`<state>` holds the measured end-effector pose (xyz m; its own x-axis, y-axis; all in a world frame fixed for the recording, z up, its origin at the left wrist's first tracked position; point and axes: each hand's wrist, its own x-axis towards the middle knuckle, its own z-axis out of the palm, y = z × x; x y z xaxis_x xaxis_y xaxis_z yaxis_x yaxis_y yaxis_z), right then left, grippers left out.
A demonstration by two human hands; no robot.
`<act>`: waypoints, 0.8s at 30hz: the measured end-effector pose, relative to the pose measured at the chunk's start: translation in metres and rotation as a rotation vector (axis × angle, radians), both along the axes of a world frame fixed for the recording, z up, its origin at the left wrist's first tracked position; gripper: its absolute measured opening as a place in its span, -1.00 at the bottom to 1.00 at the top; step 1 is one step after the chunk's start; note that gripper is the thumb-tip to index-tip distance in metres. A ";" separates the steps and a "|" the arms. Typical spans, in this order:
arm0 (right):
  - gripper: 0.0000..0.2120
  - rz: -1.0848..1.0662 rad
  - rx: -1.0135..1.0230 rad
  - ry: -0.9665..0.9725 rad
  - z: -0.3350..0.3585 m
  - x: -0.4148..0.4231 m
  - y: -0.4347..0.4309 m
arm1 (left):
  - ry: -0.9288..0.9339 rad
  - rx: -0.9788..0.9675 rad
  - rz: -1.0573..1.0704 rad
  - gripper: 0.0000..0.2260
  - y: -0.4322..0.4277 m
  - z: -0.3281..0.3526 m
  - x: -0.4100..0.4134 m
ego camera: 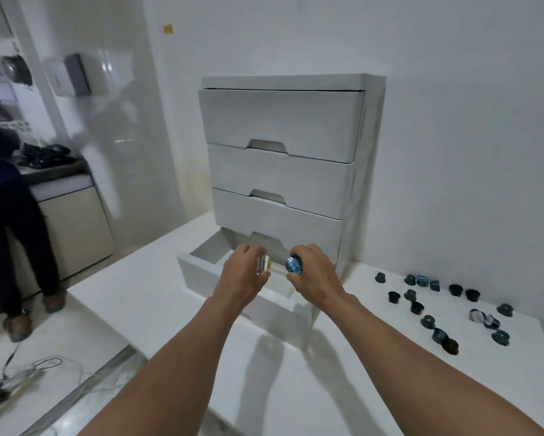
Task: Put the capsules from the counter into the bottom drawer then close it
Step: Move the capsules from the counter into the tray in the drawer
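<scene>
While both hands hover over the open bottom drawer, each grips a capsule, ready to drop.

Left hand pinches a pale capsule, right hand a blue capsule; many more capsules wait on the counter.

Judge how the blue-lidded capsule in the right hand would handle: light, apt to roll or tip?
Probably light: the right hand pinches the blue-lidded capsule between thumb and fingers. Its round lid suggests it could roll on its side; some counter capsules lie tipped.
</scene>
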<state>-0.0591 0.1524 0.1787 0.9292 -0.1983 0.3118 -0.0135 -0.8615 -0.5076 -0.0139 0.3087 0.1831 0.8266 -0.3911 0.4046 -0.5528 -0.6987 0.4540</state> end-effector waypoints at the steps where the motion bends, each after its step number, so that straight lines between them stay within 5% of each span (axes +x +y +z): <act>1: -0.77 -0.011 0.003 -0.002 -0.001 0.009 0.012 | 0.003 0.003 -0.012 -0.65 0.012 0.000 0.009; 11: -0.82 -0.080 0.013 0.032 -0.019 0.090 0.095 | 0.068 0.051 -0.105 -0.66 0.097 -0.012 0.101; 24: -0.78 -0.147 0.065 0.142 -0.066 0.239 0.065 | 0.169 0.222 -0.195 -0.63 0.072 -0.046 0.250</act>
